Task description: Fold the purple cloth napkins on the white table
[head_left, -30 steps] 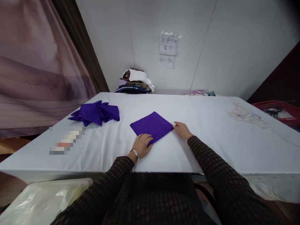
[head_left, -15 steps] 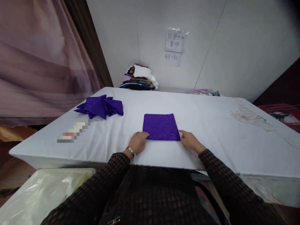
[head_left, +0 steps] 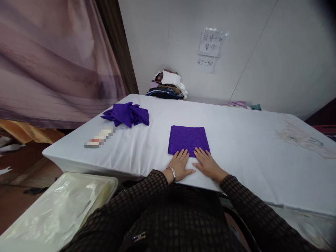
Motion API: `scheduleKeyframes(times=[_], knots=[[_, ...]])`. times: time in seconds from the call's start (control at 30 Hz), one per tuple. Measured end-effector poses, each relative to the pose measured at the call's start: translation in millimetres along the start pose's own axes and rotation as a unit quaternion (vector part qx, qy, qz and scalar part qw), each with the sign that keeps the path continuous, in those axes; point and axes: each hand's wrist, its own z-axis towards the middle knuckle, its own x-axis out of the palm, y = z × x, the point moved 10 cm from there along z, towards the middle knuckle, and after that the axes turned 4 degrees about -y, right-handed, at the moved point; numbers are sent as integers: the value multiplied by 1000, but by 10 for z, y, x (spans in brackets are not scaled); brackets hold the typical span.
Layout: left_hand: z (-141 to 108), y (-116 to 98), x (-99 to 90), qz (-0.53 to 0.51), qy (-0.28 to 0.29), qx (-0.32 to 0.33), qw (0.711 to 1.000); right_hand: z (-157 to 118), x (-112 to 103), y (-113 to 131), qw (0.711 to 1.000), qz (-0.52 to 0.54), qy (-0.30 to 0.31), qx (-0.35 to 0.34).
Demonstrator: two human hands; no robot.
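Observation:
A purple cloth (head_left: 187, 138), folded into a flat square, lies on the white-covered table (head_left: 236, 147) in front of me. My left hand (head_left: 180, 166) rests flat with its fingertips on the cloth's near left edge, thumb stretched out. Beside it, my right hand (head_left: 207, 164) lies flat, its fingertips on the near right edge. Both hands have their fingers extended and hold nothing. A loose heap of purple cloths (head_left: 126, 113) sits toward the table's far left.
A blurred-out narrow item (head_left: 99, 137) lies left on the table. Folded clothes (head_left: 168, 85) are stacked beyond the far edge. A plastic-covered bin (head_left: 60, 206) stands at the lower left. Embroidery (head_left: 301, 136) marks the tablecloth's right side. Paper signs (head_left: 210, 43) hang on the wall.
Both hands have moved inward from the cloth's near corners and now lie flat on its near edge, close together. The view has shifted left.

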Motion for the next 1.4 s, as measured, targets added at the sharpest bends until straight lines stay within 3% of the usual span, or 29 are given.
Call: scheduleKeyframes(times=[0.3, 0.4, 0.47, 0.53, 0.6, 0.67, 0.83, 1.03, 1.23, 1.4], knots=[[-443, 600, -228, 56, 16, -126, 990, -4, 8, 35, 1000, 7, 15, -2], [-489, 749, -368, 71, -7, -182, 981, -8, 13, 35, 1000, 16, 17, -2], [-400, 705, -472, 73, -42, -181, 980, -9, 20, 37, 1000, 19, 19, -5], [-212, 518, -523, 62, -71, -125, 988, -6, 25, 40, 1000, 19, 20, -6], [5, 300, -501, 42, -81, -50, 995, -2, 23, 39, 1000, 15, 19, -4], [188, 214, -425, 27, -73, -16, 997, 1, 20, 42, 1000, 12, 21, 0], [309, 548, -122, 1, -2, -89, 996, -10, 36, 60, 999, 20, 39, 2], [243, 701, -116, -36, 22, -127, 991, 65, -84, 16, 997, 68, 43, -9], [723, 809, -420, 10, -21, -126, 992, 647, -410, -270, 997, 32, -49, 53], [933, 1103, -273, 27, -4, -175, 984, 1044, -187, -507, 994, -25, -34, 99]])
